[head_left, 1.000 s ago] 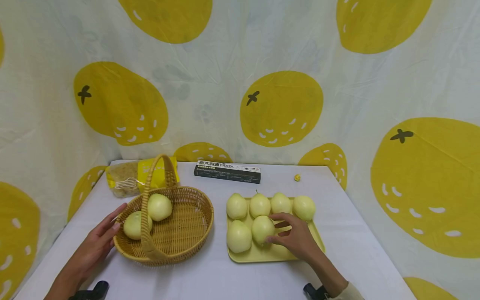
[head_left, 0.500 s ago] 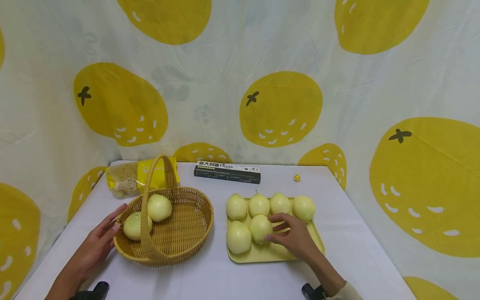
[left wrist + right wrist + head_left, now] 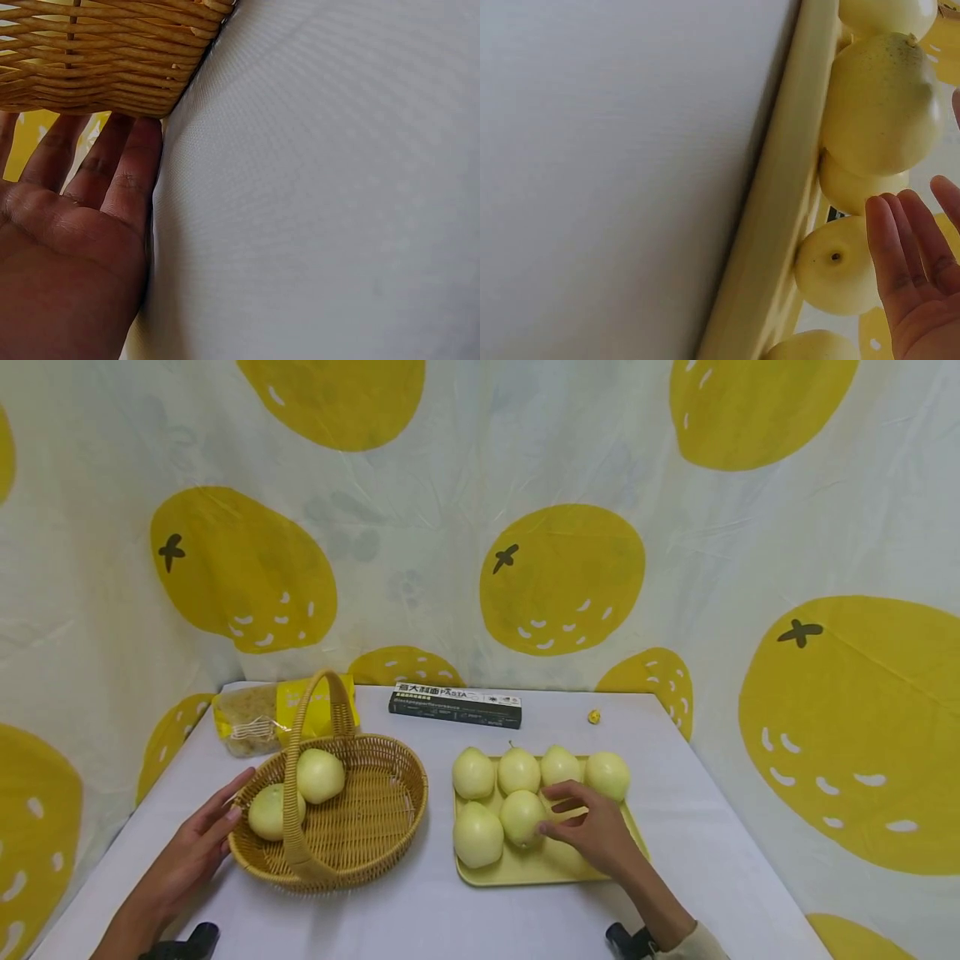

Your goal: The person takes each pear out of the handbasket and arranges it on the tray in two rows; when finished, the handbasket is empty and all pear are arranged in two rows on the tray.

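Note:
My left hand (image 3: pixel 197 847) rests against the left side of the wicker basket (image 3: pixel 382 852), its thumb near the rim. In the left wrist view, the fingers (image 3: pixel 131 176) reach straight to the woven wall. Two pale yellow-green pears (image 3: pixel 320 776) (image 3: pixel 272 812) sit in the basket's left half, one partly behind the handle. My right hand (image 3: pixel 596 831) is over the yellow tray (image 3: pixel 517 875), fingers loosely bent beside the front-row pear (image 3: pixel 522 818); the thumb tip overlaps its edge. In the right wrist view, the right hand (image 3: pixel 926 292) appears with fingers extended and nothing in the palm.
Another front-row pear (image 3: pixel 477 835) stands at the tray's left, with a row of several pears (image 3: pixel 519 772) behind. At the back are a yellow-and-clear food bag (image 3: pixel 251 714), a black pasta box (image 3: pixel 454 706) and a small yellow ball-like object (image 3: pixel 594 717). A fruit-print cloth hangs behind.
The front-row pear beside my right hand has shifted slightly left on the tray. My right hand has since drawn a little to the right, away from it. The left hand stays at the basket.

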A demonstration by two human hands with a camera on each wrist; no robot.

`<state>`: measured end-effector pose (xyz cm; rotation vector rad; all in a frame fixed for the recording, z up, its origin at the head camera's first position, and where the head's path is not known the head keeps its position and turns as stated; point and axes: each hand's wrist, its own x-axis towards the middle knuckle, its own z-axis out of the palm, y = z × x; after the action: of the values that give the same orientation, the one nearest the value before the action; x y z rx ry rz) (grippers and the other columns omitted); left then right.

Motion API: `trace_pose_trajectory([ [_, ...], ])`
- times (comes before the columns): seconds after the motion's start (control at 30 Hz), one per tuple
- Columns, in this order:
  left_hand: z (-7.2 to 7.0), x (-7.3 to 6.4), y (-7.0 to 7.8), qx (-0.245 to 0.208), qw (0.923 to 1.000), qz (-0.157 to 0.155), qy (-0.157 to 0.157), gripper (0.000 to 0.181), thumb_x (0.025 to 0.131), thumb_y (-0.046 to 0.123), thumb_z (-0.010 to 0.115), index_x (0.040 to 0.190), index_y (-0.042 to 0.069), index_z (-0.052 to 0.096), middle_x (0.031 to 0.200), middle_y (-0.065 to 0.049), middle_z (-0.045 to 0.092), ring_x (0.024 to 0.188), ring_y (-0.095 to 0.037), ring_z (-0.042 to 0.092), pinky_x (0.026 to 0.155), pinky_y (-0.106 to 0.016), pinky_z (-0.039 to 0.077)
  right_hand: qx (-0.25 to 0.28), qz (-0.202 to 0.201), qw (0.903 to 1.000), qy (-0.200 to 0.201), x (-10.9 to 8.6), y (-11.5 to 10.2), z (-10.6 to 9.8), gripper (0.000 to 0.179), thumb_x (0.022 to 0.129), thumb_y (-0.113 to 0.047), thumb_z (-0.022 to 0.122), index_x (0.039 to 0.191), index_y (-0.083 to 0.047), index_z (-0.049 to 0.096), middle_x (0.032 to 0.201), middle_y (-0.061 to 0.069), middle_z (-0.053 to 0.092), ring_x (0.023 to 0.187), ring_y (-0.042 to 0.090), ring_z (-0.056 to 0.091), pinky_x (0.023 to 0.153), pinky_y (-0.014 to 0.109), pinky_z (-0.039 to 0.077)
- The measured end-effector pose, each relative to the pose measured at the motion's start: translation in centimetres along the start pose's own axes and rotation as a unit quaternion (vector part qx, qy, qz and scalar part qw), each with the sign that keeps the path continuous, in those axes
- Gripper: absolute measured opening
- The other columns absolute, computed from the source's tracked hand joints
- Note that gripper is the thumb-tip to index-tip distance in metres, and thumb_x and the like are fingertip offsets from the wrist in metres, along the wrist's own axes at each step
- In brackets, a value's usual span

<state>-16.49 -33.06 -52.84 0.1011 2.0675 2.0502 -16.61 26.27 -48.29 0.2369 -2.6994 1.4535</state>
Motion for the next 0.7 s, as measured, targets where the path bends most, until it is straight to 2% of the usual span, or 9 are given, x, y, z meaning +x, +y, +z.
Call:
trace_pose_trajectory([
  [0.13,-0.1,0.0,0.0,0.002,1.0000,0.000,-0.003,0.064,0.116,0.033,0.045,0.172,0.034,0.015,0.181,0.016,0.001,0.120,0.033,0.041,0.098,-0.001,0.046,-0.002,-0.022,0.9995,0.023,0.3,-0.8,-0.3,0.052,0.077,-0.027,0.097,0.122,-0.012,0.076,0.122,0.011,0.077,0.109,0.037,0.073,0.085,0.044,0.066],
  [0.27,-0.1,0.1,0.1,0.005,1.0000,-0.006,-0.004,0.064,0.116,0.035,0.046,0.172,0.035,0.015,0.180,0.017,0.001,0.123,0.033,0.039,0.098,-0.001,0.045,-0.012,-0.045,0.9980,0.042,0.6,-2.1,-0.4,0.053,0.078,-0.035,0.097,0.123,-0.018,0.075,0.120,0.003,0.078,0.111,0.033,0.072,0.091,0.050,0.065],
  [0.33,-0.1,0.2,0.1,0.008,0.9999,-0.011,-0.002,0.065,0.115,0.036,0.046,0.172,0.036,0.015,0.180,0.017,0.001,0.123,0.033,0.038,0.098,0.000,0.045,-0.014,-0.057,0.9972,0.046,0.8,-2.8,-0.5,0.052,0.078,-0.037,0.097,0.122,-0.024,0.074,0.119,-0.002,0.077,0.112,0.030,0.072,0.094,0.051,0.064],
  [0.57,0.0,0.0,0.1,-0.001,1.0000,-0.004,-0.005,0.064,0.116,0.033,0.046,0.172,0.034,0.015,0.180,0.016,0.001,0.120,0.033,0.042,0.098,-0.001,0.046,-0.007,-0.103,0.9939,0.038,1.5,-5.7,0.2,0.056,0.078,-0.031,0.097,0.127,-0.022,0.073,0.129,-0.004,0.074,0.122,0.032,0.069,0.100,0.054,0.061],
  [0.7,-0.1,-0.1,0.1,0.001,1.0000,-0.004,-0.005,0.064,0.116,0.033,0.046,0.172,0.035,0.015,0.181,0.015,0.000,0.120,0.032,0.042,0.098,-0.002,0.046,-0.028,-0.137,0.9895,0.037,2.2,-7.1,1.3,0.059,0.078,-0.033,0.097,0.131,-0.025,0.071,0.132,-0.008,0.072,0.124,0.024,0.068,0.099,0.049,0.061],
])
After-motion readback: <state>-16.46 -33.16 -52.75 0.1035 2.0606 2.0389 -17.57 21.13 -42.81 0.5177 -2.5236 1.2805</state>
